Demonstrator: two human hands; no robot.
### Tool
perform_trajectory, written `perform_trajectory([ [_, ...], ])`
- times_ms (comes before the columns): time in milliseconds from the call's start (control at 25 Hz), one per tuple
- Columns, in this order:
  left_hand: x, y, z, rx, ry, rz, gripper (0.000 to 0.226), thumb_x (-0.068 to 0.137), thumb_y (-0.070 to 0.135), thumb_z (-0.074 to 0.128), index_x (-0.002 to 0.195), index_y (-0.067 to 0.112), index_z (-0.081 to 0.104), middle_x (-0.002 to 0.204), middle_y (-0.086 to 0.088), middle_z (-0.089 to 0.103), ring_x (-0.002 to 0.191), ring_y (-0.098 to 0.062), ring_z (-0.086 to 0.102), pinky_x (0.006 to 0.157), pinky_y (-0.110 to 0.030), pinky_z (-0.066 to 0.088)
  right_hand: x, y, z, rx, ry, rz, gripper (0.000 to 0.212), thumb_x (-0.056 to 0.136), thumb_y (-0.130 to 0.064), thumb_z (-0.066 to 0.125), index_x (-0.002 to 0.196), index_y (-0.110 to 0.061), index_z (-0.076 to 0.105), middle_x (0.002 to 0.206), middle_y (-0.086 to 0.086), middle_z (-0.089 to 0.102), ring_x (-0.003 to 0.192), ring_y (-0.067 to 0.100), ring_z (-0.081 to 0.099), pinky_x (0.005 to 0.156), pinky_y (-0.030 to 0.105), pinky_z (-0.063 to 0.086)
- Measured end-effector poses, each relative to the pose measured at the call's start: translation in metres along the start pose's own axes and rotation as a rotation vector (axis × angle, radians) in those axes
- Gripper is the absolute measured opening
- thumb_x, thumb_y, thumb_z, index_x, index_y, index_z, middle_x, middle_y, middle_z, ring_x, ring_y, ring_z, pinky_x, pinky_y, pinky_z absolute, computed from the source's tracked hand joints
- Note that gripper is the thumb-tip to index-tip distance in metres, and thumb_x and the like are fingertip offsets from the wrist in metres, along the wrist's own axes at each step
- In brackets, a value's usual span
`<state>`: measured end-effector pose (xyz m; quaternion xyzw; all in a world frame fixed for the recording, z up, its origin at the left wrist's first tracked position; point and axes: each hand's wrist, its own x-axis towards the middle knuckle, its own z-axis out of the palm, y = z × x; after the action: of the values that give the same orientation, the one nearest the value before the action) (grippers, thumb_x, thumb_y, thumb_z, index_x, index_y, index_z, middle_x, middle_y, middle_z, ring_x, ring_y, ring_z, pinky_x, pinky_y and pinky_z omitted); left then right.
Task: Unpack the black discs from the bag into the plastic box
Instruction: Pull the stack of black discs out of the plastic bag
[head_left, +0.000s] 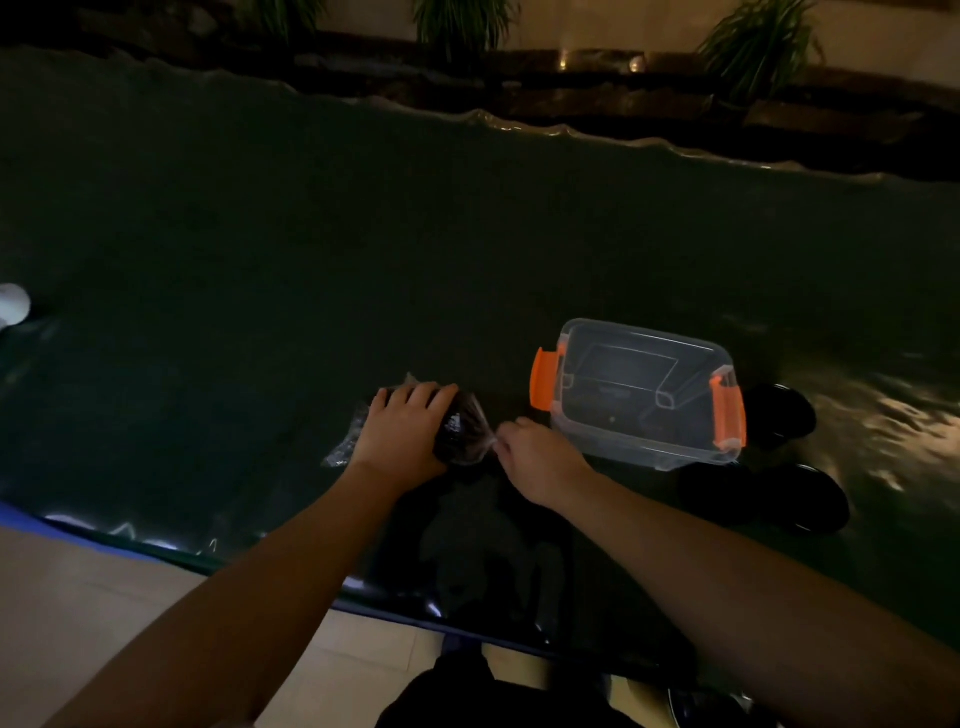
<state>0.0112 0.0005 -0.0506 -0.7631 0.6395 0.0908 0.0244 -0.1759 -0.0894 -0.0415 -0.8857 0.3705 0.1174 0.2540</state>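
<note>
On dark tabletop (311, 260), near front edge, left hand (402, 428) lay flat over bag (460, 434), fingers spread, pressing it down, not clamped. Right hand (535, 457) had fingers pinched shut on bag's twisted end, which pointed right toward box (644, 395). Discs showed as dark mass inside bag, under left hand. Box sat just right of right hand, open, looked empty; right hand nearer it. Likely step: opening bag
</note>
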Motion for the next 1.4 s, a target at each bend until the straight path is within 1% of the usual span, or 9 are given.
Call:
perform_trajectory([
  [240, -0.018, -0.003, -0.021, -0.489, 0.139, -0.116, 0.105, 0.057, 0.07, 0.083, 0.142, 0.029, 0.038, 0.137, 0.0, 0.056, 0.117, -0.021, 0.059, 0.097, -0.038, 0.05, -0.029, -0.021, -0.066, 0.033, 0.159, -0.153, 0.016, 0.104, -0.031, 0.056, 0.111, -0.021, 0.067, 0.104, -0.001, 0.066, 0.089, 0.013, 0.064, 0.077, 0.035, 0.058],
  [560, -0.046, 0.011, -0.017, -0.738, 0.06, -0.136, 0.11, 0.051, 0.064, 0.09, 0.14, 0.03, 0.033, 0.12, 0.009, 0.063, 0.103, -0.01, 0.063, 0.082, -0.024, 0.048, -0.058, -0.052, -0.109, 0.073, 0.074, -0.306, 0.018, 0.103, -0.024, 0.06, 0.119, -0.024, 0.069, 0.119, -0.005, 0.06, 0.106, 0.01, 0.061, 0.088, 0.03, 0.054],
  [760, -0.065, 0.015, -0.004, -0.802, -0.066, -0.047, 0.116, 0.05, 0.066, 0.092, 0.141, 0.041, 0.025, 0.127, 0.015, 0.06, 0.111, -0.002, 0.062, 0.087, -0.01, 0.046, -0.071, -0.052, -0.097, 0.107, 0.025, -0.354, 0.017, 0.103, -0.031, 0.061, 0.115, -0.025, 0.07, 0.109, -0.012, 0.055, 0.095, 0.002, 0.057, 0.076, 0.018, 0.046],
  [880, -0.071, 0.016, -0.006, -0.846, -0.05, 0.031, 0.123, 0.052, 0.071, 0.091, 0.15, 0.039, 0.024, 0.146, 0.012, 0.049, 0.129, -0.004, 0.052, 0.106, -0.029, 0.047, -0.08, -0.05, -0.091, 0.155, 0.054, -0.341, 0.017, 0.103, -0.028, 0.061, 0.118, -0.029, 0.068, 0.104, -0.019, 0.05, 0.093, -0.005, 0.054, 0.076, 0.018, 0.045],
  [960, -0.072, 0.014, -0.012, -0.85, 0.057, 0.152, 0.109, 0.066, 0.07, 0.084, 0.154, 0.038, 0.028, 0.153, 0.014, 0.041, 0.14, -0.005, 0.041, 0.114, -0.032, 0.039, -0.086, -0.05, -0.088, 0.206, 0.1, -0.342, 0.022, 0.102, -0.023, 0.063, 0.121, -0.031, 0.067, 0.107, -0.02, 0.052, 0.096, -0.003, 0.058, 0.08, 0.021, 0.05],
  [1080, -0.069, 0.014, -0.035, -0.774, 0.182, 0.297, 0.063, 0.087, 0.058, 0.069, 0.143, 0.057, 0.04, 0.146, 0.033, 0.042, 0.143, 0.0, 0.034, 0.115, -0.027, 0.031, -0.094, -0.051, -0.086, 0.302, 0.134, -0.316, 0.029, 0.098, -0.016, 0.066, 0.121, -0.033, 0.066, 0.108, -0.018, 0.054, 0.099, 0.001, 0.06, 0.083, 0.024, 0.053],
  [1160, -0.063, 0.017, -0.048, -0.74, 0.187, 0.343, 0.048, 0.088, 0.046, 0.067, 0.131, 0.059, 0.052, 0.13, 0.035, 0.054, 0.13, 0.003, 0.048, 0.107, -0.02, 0.039, -0.097, -0.051, -0.088, 0.349, 0.139, -0.295, 0.033, 0.097, -0.012, 0.067, 0.121, -0.035, 0.065, 0.113, -0.016, 0.056, 0.103, 0.001, 0.059, 0.084, 0.024, 0.053],
  [1240, -0.059, 0.022, -0.055, -0.709, 0.173, 0.365, 0.031, 0.088, 0.041, 0.066, 0.119, 0.048, 0.065, 0.111, 0.026, 0.063, 0.109, 0.002, 0.058, 0.09, -0.022, 0.049, -0.101, -0.052, -0.09, 0.369, 0.16, -0.297, 0.033, 0.097, -0.013, 0.067, 0.12, -0.036, 0.065, 0.115, -0.016, 0.057, 0.105, -0.001, 0.059, 0.085, 0.024, 0.054],
  [1400, -0.061, 0.027, -0.059, -0.712, 0.264, 0.311, 0.011, 0.089, 0.03, 0.074, 0.091, 0.038, 0.068, 0.083, 0.025, 0.06, 0.083, 0.004, 0.058, 0.07, -0.025, 0.043, -0.106, -0.054, -0.08, 0.399, 0.291, -0.217, 0.038, 0.091, -0.036, 0.075, 0.125, -0.04, 0.059, 0.114, -0.02, 0.056, 0.107, -0.003, 0.059, 0.077, 0.018, 0.051],
])
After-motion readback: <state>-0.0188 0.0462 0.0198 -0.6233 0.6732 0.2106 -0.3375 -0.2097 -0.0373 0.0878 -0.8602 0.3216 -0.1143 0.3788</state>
